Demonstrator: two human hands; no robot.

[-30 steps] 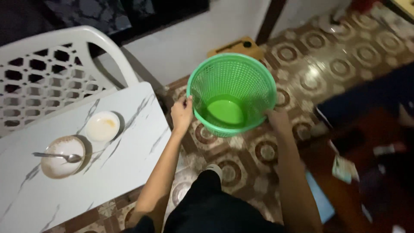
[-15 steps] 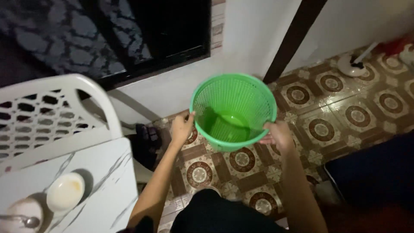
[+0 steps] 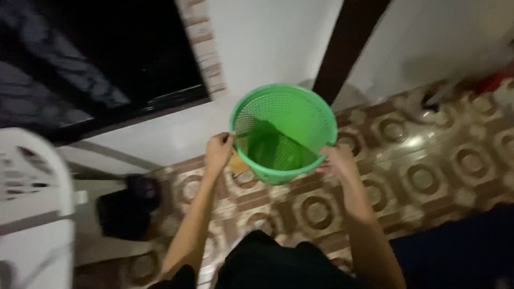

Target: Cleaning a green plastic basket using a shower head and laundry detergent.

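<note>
A green plastic mesh basket (image 3: 300,115) is held up in front of me, above the patterned tile floor. My left hand (image 3: 218,150) grips its rim on the left side. My right hand (image 3: 337,159) grips the rim on the right side. The basket's mouth faces up and towards me, and its inside looks empty.
A white plastic chair (image 3: 32,187) stands at the left edge. A dark object (image 3: 126,206) lies on the floor by the wall. A dark door post (image 3: 348,45) rises behind the basket. A dark blue thing (image 3: 460,251) fills the lower right.
The view has swung right and up: the marble table with its bowls has left the picture. Both hands keep their hold on the basket, now nearer the white wall.
</note>
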